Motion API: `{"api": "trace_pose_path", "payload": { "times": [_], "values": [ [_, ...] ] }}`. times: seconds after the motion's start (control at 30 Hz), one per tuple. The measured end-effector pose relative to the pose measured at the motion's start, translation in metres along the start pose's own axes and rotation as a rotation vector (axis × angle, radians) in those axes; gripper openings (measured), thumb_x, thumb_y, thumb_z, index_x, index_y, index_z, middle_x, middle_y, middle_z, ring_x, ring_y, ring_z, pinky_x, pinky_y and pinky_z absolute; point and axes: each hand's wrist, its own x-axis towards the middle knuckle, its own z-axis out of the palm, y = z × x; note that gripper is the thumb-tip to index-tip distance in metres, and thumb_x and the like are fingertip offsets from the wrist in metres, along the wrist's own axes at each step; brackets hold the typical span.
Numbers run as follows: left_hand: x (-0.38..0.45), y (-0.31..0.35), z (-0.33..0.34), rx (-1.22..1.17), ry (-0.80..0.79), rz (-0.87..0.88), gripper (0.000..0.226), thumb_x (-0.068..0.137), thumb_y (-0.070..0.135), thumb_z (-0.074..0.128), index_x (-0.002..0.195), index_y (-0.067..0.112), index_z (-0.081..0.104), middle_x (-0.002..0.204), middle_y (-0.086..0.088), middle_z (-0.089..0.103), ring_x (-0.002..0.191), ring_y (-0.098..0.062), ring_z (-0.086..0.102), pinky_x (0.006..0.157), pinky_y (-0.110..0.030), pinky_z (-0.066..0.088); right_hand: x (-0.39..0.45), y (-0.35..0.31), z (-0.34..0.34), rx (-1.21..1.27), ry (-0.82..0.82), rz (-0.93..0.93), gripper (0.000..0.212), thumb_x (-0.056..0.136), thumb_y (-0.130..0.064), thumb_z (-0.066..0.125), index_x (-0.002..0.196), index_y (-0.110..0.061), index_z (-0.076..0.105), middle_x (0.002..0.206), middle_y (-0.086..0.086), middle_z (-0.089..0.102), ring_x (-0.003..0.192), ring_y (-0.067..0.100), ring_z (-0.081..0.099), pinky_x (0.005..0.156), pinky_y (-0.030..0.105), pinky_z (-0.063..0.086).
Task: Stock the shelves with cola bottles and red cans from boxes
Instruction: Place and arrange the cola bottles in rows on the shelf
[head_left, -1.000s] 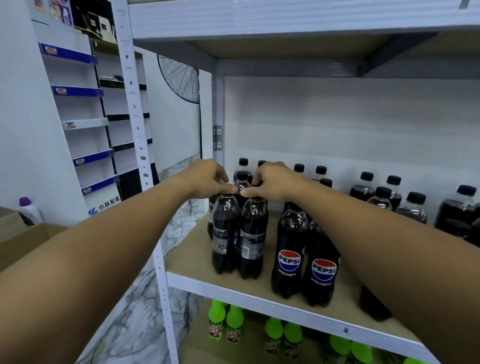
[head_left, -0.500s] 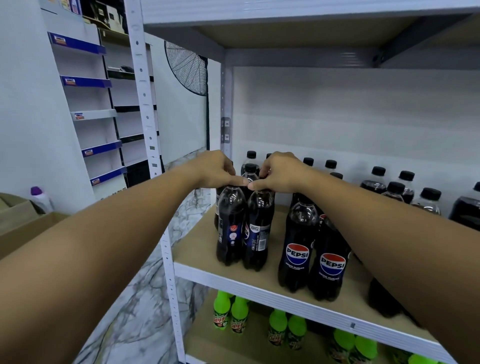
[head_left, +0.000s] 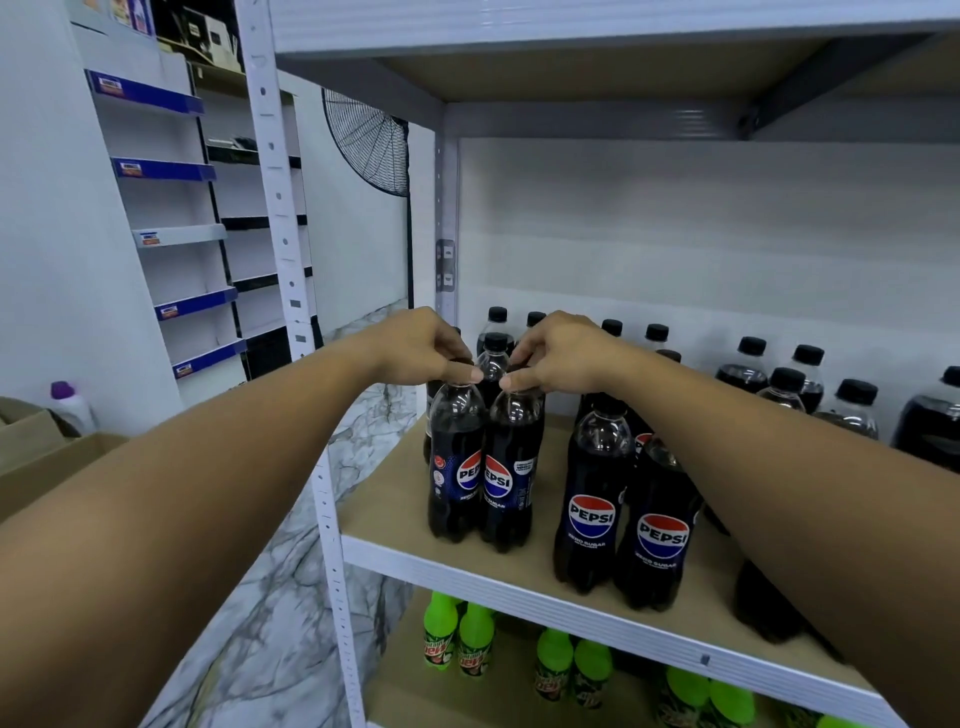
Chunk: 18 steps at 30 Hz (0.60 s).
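1. Your left hand (head_left: 415, 345) is out over the beige board shelf in the white metal rack (head_left: 395, 499), fingers curled down and pinching the cap of the left dark plastic cola bottle with the blue Pepsi label (head_left: 456, 462).
2. Your right hand (head_left: 558, 353) mirrors it, fingers bent and pinching the cap of the right dark plastic cola bottle with the blue label (head_left: 511, 470).
3. Both bottles stand upright near the shelf's front left corner, touching side by side, logos turned partly toward each other.
4. Just to their right stands a second pair of dark Pepsi bottles (head_left: 592, 499), labels facing you, partly under your right forearm.
5. More black-capped cola bottles (head_left: 750, 364) line the back of the shelf.
6. On the shelf below, green-capped Mountain Dew bottles (head_left: 441, 631) stand in pairs.
7. Far left, a brown cardboard box (head_left: 47, 467) sits at the frame edge, with a white bottle with a purple cap (head_left: 70, 402) behind it.
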Motion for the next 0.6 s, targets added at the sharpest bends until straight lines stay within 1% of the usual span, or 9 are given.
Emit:
{"api": "trace_pose_path", "payload": {
  "times": [0.07, 0.13, 0.2, 0.27, 0.37, 0.43, 0.5, 0.57, 0.6],
  "values": [
    [0.002, 0.0, 0.002, 0.012, 0.057, -0.025, 0.046, 0.078, 0.054, 0.083, 0.105, 0.017, 0.078, 0.096, 0.006, 0.075, 0.094, -0.011, 0.067, 0.079, -0.026, 0.052, -0.001, -0.002, 0.003, -0.088, 0.048, 0.003, 0.05, 0.074, -0.052, 0.085, 0.106, -0.016, 0.073, 0.107, -0.003, 0.069, 0.102, 0.016, 0.064, 0.077, 0.024, 0.049],
    [0.004, -0.001, 0.004, -0.002, 0.099, -0.04, 0.043, 0.075, 0.051, 0.087, 0.095, 0.014, 0.078, 0.088, 0.001, 0.076, 0.086, -0.011, 0.069, 0.074, -0.025, 0.053, -0.001, -0.002, 0.004, -0.084, 0.042, 0.001, 0.047, 0.075, -0.051, 0.085, 0.099, -0.013, 0.073, 0.095, -0.002, 0.07, 0.093, 0.017, 0.067, 0.069, 0.024, 0.049],
    [0.005, -0.002, 0.003, 0.009, 0.086, -0.021, 0.035, 0.077, 0.045, 0.087, 0.091, 0.015, 0.078, 0.083, 0.002, 0.075, 0.081, -0.008, 0.068, 0.066, -0.02, 0.05, -0.002, -0.002, 0.004, -0.064, 0.024, -0.004, 0.044, 0.077, -0.047, 0.085, 0.1, -0.011, 0.074, 0.087, 0.001, 0.071, 0.087, 0.017, 0.07, 0.076, 0.027, 0.056],
    [0.004, -0.003, 0.0, 0.027, 0.036, 0.011, 0.022, 0.082, 0.039, 0.085, 0.095, 0.022, 0.079, 0.082, 0.01, 0.074, 0.078, -0.001, 0.066, 0.064, -0.015, 0.044, -0.002, 0.0, 0.003, -0.043, -0.002, -0.008, 0.039, 0.078, -0.042, 0.085, 0.101, -0.011, 0.075, 0.089, 0.004, 0.074, 0.088, 0.018, 0.073, 0.087, 0.034, 0.059],
    [0.003, -0.006, -0.006, 0.015, -0.03, 0.042, 0.018, 0.086, 0.033, 0.082, 0.104, 0.028, 0.08, 0.089, 0.016, 0.075, 0.084, 0.001, 0.066, 0.076, -0.018, 0.045, 0.001, 0.004, 0.001, 0.027, -0.059, -0.01, 0.034, 0.079, -0.034, 0.086, 0.103, -0.012, 0.076, 0.092, 0.007, 0.078, 0.086, 0.019, 0.076, 0.092, 0.041, 0.059],
    [0.004, -0.008, -0.007, -0.012, -0.054, 0.044, 0.026, 0.087, 0.032, 0.082, 0.112, 0.025, 0.079, 0.098, 0.013, 0.076, 0.094, -0.004, 0.068, 0.088, -0.025, 0.05, 0.001, 0.005, 0.0, 0.051, -0.082, -0.018, 0.034, 0.079, -0.032, 0.086, 0.103, -0.012, 0.075, 0.094, 0.008, 0.078, 0.085, 0.02, 0.077, 0.093, 0.042, 0.059],
    [0.003, -0.008, -0.008, -0.017, -0.062, 0.039, 0.034, 0.088, 0.033, 0.081, 0.121, 0.024, 0.077, 0.108, 0.01, 0.075, 0.103, -0.007, 0.067, 0.097, -0.029, 0.051, 0.0, 0.003, -0.002, 0.034, -0.087, -0.027, 0.038, 0.079, -0.037, 0.086, 0.106, -0.012, 0.075, 0.094, 0.005, 0.077, 0.087, 0.019, 0.075, 0.092, 0.041, 0.059],
    [0.001, -0.007, -0.006, -0.025, -0.045, 0.028, 0.038, 0.087, 0.041, 0.081, 0.121, 0.024, 0.076, 0.11, 0.009, 0.074, 0.104, -0.007, 0.066, 0.097, -0.028, 0.051, 0.0, -0.002, -0.001, -0.056, -0.046, -0.024, 0.047, 0.078, -0.047, 0.084, 0.109, -0.014, 0.073, 0.092, 0.001, 0.074, 0.089, 0.017, 0.072, 0.091, 0.038, 0.059],
    [0.001, -0.007, -0.004, -0.025, -0.022, 0.023, 0.038, 0.085, 0.045, 0.082, 0.116, 0.024, 0.077, 0.106, 0.009, 0.075, 0.099, -0.005, 0.067, 0.09, -0.024, 0.052, 0.0, -0.004, 0.0, -0.075, -0.026, -0.018, 0.049, 0.077, -0.05, 0.083, 0.108, -0.013, 0.072, 0.09, 0.0, 0.074, 0.088, 0.017, 0.072, 0.09, 0.037, 0.059]
  ]
}}
